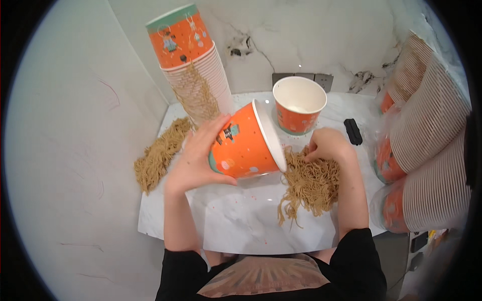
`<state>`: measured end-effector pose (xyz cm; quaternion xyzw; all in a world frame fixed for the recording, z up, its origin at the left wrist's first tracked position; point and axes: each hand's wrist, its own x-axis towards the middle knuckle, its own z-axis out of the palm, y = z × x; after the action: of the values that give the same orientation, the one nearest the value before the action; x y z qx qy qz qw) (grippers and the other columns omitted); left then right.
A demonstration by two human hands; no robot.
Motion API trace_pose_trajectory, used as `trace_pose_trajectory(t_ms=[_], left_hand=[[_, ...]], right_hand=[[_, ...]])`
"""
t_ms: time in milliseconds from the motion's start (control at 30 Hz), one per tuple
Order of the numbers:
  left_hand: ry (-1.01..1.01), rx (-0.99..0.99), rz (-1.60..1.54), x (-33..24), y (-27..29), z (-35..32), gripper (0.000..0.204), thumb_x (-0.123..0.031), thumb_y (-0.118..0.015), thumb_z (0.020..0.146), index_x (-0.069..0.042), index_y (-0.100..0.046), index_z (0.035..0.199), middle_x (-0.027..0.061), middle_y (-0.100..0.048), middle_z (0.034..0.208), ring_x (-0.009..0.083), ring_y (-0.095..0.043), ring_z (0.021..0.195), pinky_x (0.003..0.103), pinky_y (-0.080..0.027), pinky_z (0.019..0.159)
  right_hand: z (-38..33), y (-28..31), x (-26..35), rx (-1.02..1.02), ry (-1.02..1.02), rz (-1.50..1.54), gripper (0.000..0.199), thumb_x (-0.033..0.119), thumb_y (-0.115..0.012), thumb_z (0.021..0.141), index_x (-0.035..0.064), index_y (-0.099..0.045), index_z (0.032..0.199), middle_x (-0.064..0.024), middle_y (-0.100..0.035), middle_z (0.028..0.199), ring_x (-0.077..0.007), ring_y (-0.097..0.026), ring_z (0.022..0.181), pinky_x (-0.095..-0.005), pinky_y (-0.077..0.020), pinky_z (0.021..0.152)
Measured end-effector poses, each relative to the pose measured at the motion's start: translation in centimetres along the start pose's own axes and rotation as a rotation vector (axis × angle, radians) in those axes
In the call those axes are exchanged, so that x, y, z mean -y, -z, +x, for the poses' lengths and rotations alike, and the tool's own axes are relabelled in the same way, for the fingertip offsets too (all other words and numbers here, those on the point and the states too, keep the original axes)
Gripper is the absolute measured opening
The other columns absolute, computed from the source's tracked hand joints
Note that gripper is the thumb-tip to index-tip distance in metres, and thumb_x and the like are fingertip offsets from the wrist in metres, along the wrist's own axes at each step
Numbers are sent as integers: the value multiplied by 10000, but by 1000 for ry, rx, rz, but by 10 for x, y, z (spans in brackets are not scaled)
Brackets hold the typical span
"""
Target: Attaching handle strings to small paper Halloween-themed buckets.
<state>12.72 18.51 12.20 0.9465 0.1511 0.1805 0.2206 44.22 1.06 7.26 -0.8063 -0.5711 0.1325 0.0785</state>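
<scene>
- The tilted tub (246, 145) carries printed cartoon figures, pale blobs and small dark specks; any wording on it is too small to read.
- The black shirt (263, 276) has a tan fan-shaped print with faint lettering along its lower part.
- The tub is orange paper with a green band round its base and a white rim; it lies tipped above the white table (236, 226), mouth facing right toward the noodle pile (314, 183).
- Those noodles are tan, thin and wavy, heaped on the table with loose strands trailing toward the person.
- The left hand (198, 155) is clamped round the tub's side near the base, fingers over the top, thumb underneath.
- The right hand (329, 145) has its fingers curled together at the pile's upper edge, touching noodles; whether they pinch any, I cannot tell.
- An upright tub (299, 120) stands behind, between the hands.
- At left, a second noodle bundle (158, 158) lies near a tall tub stack (183, 45).
- Wrapped tub stacks (427, 145) line the right side.
</scene>
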Motion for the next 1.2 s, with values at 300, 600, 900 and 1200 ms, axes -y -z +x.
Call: trace_pose_trajectory(t_ms=[300,600,900,1200], left_hand=[[118,-308,-488,16,-140,-55,1491,-375,-1026,453,-10,-132,1589,195,-280,1611,328,-306,1485,446,-293,1206],[179,-30,-461,24,-147,-68,1327,-240,-975,537,-43,-168,1571,215,-309,1585,372,-338,1460,468,-331,1163],[605,-57,152,-19,-62,-124,1200,-270,-860,726,-51,-76,1609,220,-225,1633,421,-236,1504,637,-203,1178],[-301,397,-1212,-184,-49,-95,854,-244,-718,943,-19,-201,1585,159,-402,1544,269,-487,1355,413,-414,1112]], right_hand=[[3,7,-13,2,141,162,223,242,-819,727,39,-737,770,-114,-702,734,-257,-667,683,-363,-509,656],[-40,45,20,-361,290,871,117,117,-733,874,18,-672,869,5,-640,798,-68,-579,756,-253,-473,648],[-153,63,67,-757,1037,685,53,95,-741,800,65,-726,841,-30,-719,886,-179,-671,810,-271,-507,749],[-226,68,68,-892,1274,35,508,148,-668,937,227,-528,1419,-3,-563,1247,-278,-558,1078,-365,-606,749]])
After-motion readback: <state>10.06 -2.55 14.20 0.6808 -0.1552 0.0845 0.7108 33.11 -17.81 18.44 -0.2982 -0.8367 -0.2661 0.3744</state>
